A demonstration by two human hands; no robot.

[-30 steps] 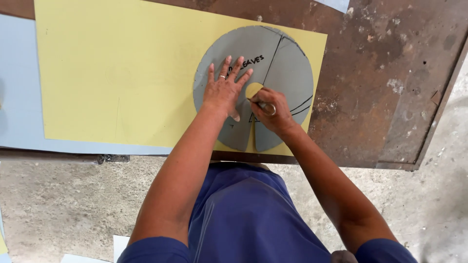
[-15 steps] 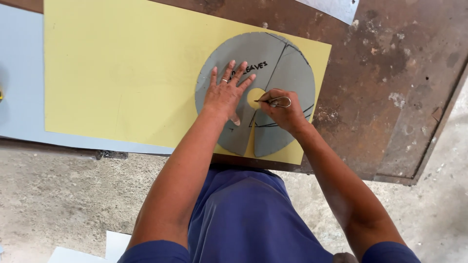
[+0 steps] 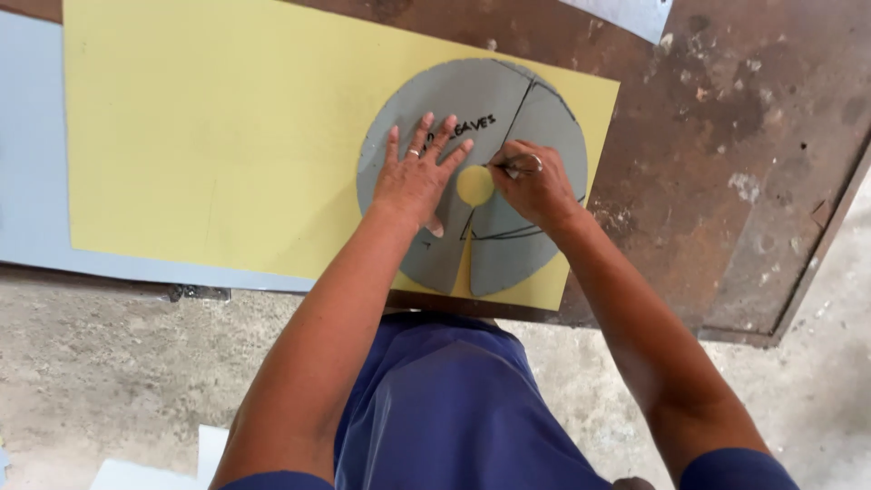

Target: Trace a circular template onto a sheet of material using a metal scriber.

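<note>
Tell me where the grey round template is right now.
In the head view, the grey round template lies flat on the right end of the yellow sheet, pinned under the left hand, with the right hand at its centre hole.

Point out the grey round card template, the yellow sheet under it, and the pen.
grey round card template (image 3: pixel 544 118), head view, on its bare upper right part.
yellow sheet (image 3: pixel 218 136), head view, on its open left area.
pen (image 3: pixel 510 164), head view, on the shaft above the right hand's fingers.

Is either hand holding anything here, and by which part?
The right hand pinches a thin pen near its tip, at the template's centre hole. The left hand holds nothing; it lies flat on the grey round template.
</note>
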